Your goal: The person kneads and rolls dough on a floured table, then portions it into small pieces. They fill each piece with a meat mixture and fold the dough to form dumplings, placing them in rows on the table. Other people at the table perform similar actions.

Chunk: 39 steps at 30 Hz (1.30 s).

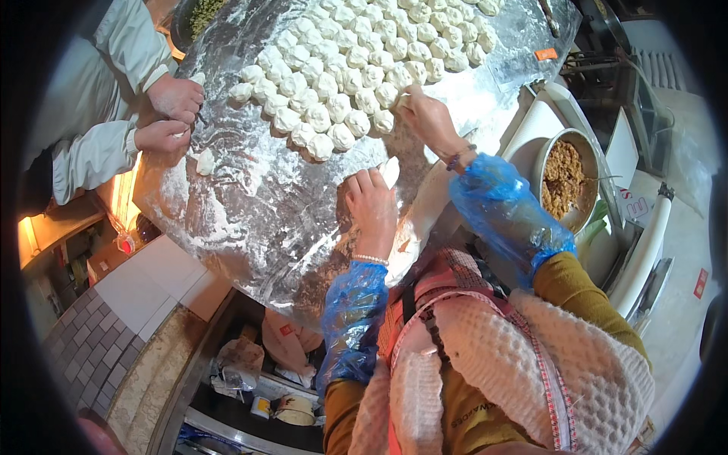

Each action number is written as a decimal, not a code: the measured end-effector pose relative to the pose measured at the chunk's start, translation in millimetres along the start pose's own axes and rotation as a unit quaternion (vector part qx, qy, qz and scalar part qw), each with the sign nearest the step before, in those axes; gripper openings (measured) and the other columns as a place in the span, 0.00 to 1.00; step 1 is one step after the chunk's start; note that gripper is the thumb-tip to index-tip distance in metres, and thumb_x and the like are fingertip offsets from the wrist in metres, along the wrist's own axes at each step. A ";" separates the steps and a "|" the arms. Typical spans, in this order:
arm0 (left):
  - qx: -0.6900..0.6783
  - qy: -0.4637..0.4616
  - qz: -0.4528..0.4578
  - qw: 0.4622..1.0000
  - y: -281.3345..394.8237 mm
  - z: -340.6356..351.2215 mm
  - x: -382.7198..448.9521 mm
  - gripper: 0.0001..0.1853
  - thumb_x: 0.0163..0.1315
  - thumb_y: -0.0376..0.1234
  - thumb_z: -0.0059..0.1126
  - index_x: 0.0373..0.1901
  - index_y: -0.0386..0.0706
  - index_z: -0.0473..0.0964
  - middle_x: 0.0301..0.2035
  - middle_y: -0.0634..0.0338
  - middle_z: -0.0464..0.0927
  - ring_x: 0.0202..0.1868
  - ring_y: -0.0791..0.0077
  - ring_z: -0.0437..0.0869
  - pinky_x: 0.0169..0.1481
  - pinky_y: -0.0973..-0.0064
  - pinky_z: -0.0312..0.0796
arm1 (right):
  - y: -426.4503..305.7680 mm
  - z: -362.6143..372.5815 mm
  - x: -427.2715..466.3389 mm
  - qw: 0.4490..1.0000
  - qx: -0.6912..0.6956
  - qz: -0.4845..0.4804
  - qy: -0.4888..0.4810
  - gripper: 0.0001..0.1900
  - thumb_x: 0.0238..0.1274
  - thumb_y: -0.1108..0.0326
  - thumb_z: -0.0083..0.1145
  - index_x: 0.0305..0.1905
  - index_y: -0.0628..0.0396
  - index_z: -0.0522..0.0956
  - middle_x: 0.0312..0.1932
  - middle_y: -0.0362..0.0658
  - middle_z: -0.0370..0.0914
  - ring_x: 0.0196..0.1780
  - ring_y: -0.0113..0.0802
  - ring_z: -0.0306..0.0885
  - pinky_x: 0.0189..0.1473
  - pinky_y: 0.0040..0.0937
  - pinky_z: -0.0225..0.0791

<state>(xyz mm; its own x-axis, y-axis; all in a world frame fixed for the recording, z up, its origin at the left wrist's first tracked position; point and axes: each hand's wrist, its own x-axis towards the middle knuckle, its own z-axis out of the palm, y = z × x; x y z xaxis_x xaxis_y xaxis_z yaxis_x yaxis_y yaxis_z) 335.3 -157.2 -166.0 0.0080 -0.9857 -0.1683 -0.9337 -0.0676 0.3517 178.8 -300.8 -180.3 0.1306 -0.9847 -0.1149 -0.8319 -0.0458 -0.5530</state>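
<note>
My left hand (373,213) is over the floured metal table (256,216), its fingers curled around a white piece of dough (389,172). Further forward, my right hand (426,119) reaches to the near-right edge of a large group of pleated dough buns (338,107). The fingertips of that hand are bent downward beside the closest buns, and whether something is between them is hidden. A long, flour-dusted roll of dough (424,207) lies along the table edge between my two forearms.
Across the left corner, another person's hands (173,99) hold small dough pieces, with one dough piece (205,162) lying nearby. At right stands a metal bowl of brown filling (563,176). An orange tag (546,54) lies at the far right of the table. Shelves (273,392) sit below.
</note>
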 end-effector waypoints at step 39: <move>-0.782 -0.170 -0.296 0.522 -7.5 -18.9 44.8 0.16 0.70 0.39 0.59 0.53 0.39 0.73 0.43 0.55 0.78 0.46 0.64 0.80 0.54 0.61 0.74 | 34.9 -48.7 5.0 0.992 0.087 0.085 0.040 0.11 0.66 0.67 0.60 0.50 0.58 0.80 0.44 0.48 0.84 0.45 0.43 0.82 0.46 0.35 0.73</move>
<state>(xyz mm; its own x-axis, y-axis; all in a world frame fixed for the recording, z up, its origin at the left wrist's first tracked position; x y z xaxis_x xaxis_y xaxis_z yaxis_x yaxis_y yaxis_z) 349.4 -203.8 -158.8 -0.1825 -0.6541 -0.7341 0.6318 -0.6501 0.4222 124.2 -315.6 -159.9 -0.0538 -0.9862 -0.1565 -0.7316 0.1456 -0.6660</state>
